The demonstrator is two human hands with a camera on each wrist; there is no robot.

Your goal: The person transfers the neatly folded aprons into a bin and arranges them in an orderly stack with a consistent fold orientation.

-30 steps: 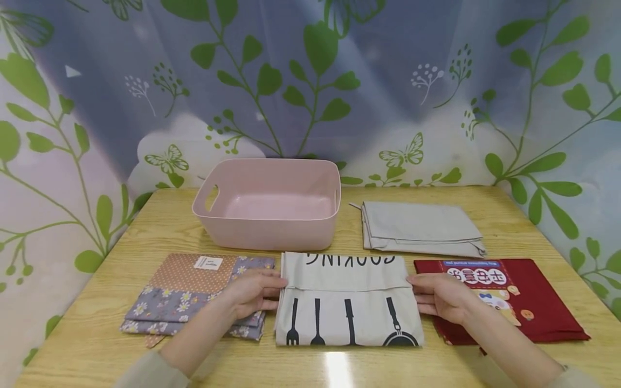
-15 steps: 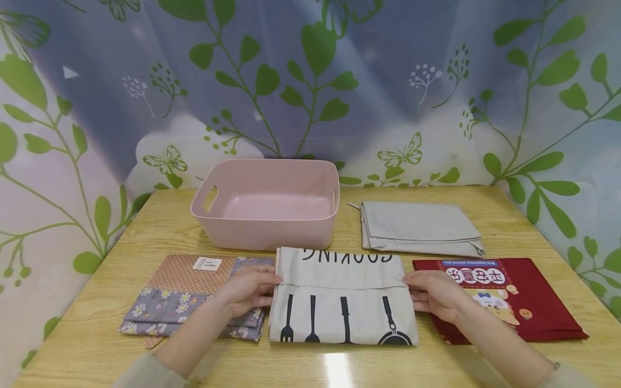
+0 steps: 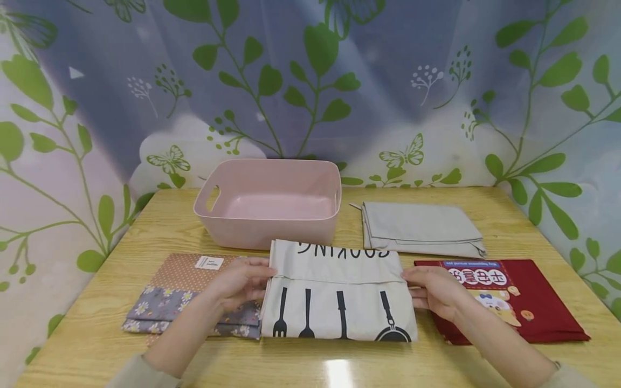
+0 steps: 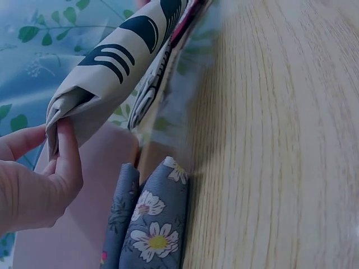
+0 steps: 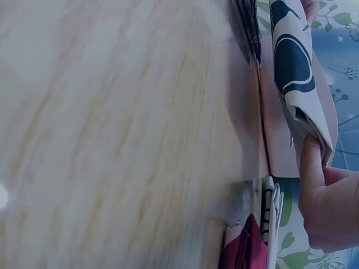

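Note:
Between my two hands is a folded cream apron, printed with black kitchen utensils and the word COOKING, upside down in the head view. My left hand pinches its left edge between thumb and fingers, and the left wrist view shows this edge of the apron up off the table. At the opposite edge, my right hand pinches the cloth the same way; the right wrist view has the thumb against the folded layers. Part of a floral and dotted folded cloth lies hidden behind my left forearm.
A pink plastic basin with handle holes stands behind the apron. A folded light grey cloth lies at the back right. On the right, a folded dark red cloth with a cartoon print lies partly under my right forearm. A patterned curtain hangs behind the wooden table.
Both hands have raised the cream apron off the table and shifted it slightly left and toward the basin. Its left side now sits a bit higher. The other cloths have stayed in place.

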